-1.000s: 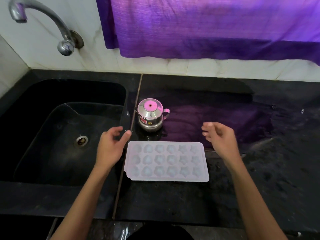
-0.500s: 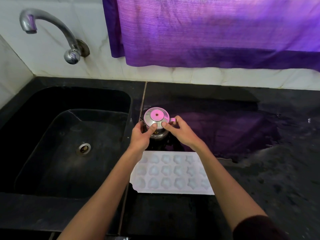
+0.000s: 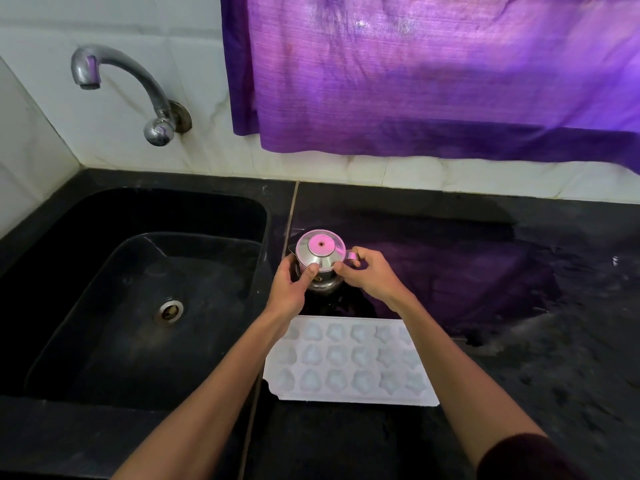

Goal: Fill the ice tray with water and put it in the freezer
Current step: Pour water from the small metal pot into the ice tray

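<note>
A: What are the hands on?
B: Both grip the small steel jug (image 3: pixel 320 259); the left hand (image 3: pixel 289 289) curls round its near left side, thumb on the lid, and the right hand (image 3: pixel 369 277) pinches the handle side.
A: And the ice tray (image 3: pixel 349 362)?
B: Flat on the black counter (image 3: pixel 519 393), just nearer than the jug, under both forearms.
A: Around it?
B: Sink (image 3: pixel 138 306) to the left, tap (image 3: pixel 138 88) above, purple curtain (image 3: pixel 433 74) behind
</note>
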